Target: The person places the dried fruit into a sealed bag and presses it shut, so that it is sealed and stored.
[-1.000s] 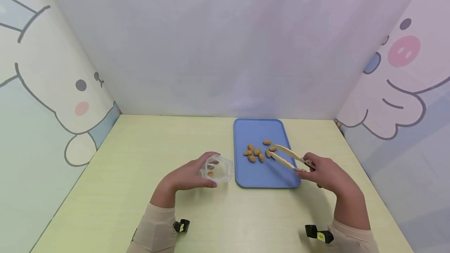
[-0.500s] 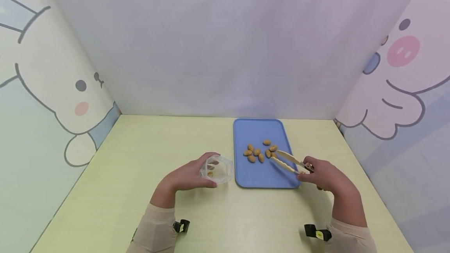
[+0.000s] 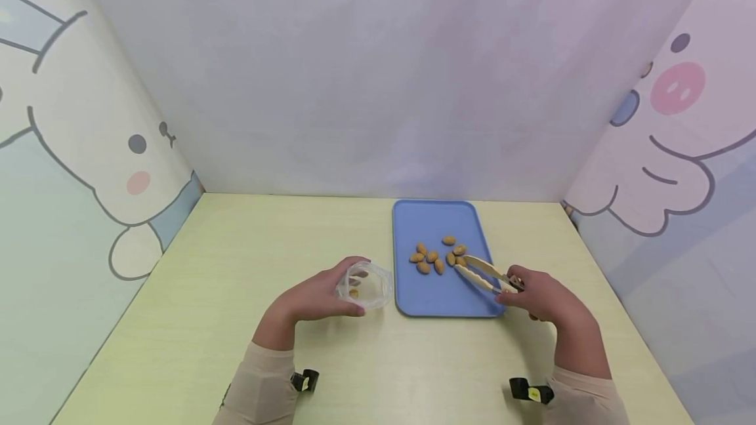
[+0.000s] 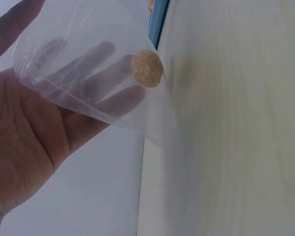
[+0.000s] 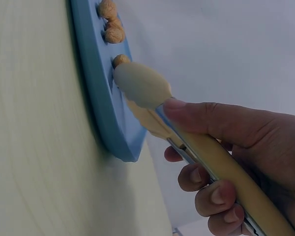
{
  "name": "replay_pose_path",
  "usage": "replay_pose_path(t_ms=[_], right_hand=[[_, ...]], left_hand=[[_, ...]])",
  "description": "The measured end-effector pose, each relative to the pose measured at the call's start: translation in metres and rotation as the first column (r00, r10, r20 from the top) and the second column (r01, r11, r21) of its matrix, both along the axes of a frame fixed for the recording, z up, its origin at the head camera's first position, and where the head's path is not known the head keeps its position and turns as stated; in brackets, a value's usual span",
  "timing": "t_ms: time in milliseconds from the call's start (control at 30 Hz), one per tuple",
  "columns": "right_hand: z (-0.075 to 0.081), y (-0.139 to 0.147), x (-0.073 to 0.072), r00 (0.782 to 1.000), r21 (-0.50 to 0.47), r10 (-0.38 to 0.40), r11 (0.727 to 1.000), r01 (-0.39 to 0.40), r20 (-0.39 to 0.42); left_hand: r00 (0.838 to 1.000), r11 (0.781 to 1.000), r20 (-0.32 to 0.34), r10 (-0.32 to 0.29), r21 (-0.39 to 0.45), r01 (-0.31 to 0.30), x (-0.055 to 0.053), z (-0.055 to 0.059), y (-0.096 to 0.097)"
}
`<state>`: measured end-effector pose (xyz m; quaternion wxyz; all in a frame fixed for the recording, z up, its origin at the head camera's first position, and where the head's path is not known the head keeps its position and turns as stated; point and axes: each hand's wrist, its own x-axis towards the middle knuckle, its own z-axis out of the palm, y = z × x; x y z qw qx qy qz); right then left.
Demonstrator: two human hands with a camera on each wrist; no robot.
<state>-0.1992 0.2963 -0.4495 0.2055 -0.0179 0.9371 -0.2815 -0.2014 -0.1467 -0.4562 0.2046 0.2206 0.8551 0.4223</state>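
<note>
My left hand [image 3: 319,292] holds a clear plastic container [image 3: 380,281], thumb on the near side and fingers on the far side. Inside it lies a brown nut [image 3: 354,294], large in the left wrist view through the clear wall of the container [image 4: 78,29]. A blue tray [image 3: 437,297] bears several brown oval nuts [image 3: 432,256]. Over its right edge, my right hand [image 3: 546,294] grips tongs [image 3: 485,267] with cream-coloured tips. The tips stand apart at one nut [image 3: 461,261] of the right-hand cluster. In the right wrist view, a tong tip [image 5: 142,84] partly covers that nut.
The pale wood-look table [image 3: 378,359] reaches a plain backdrop [image 3: 378,84] at the rear. Side walls with cartoon animals stand left [image 3: 165,169] and right [image 3: 655,169]. The tray lies just right of the container, its raised rim [image 3: 394,261] nearest it.
The tong tips have drawn down off the upper nuts of the right-hand cluster to the lower one. My right hand has shifted slightly left. The left hand and container have stayed still.
</note>
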Motion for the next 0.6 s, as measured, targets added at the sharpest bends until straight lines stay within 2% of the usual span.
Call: replay_pose_path(t_ms=[300,600], right_hand=[[-0.0009,-0.0004,0.0009,1.000,-0.002,0.018,1.000,-0.018,-0.004],[-0.0015,-0.0014,0.0007,0.998,-0.015,-0.021,1.000,0.022,0.053]], left_hand=[[1.000,1.000,0.004,0.000,-0.006,0.000,0.0004,-0.0003,0.0001],[1.000,1.000,0.008,0.003,-0.010,-0.003,0.0003,-0.0003,0.0001]])
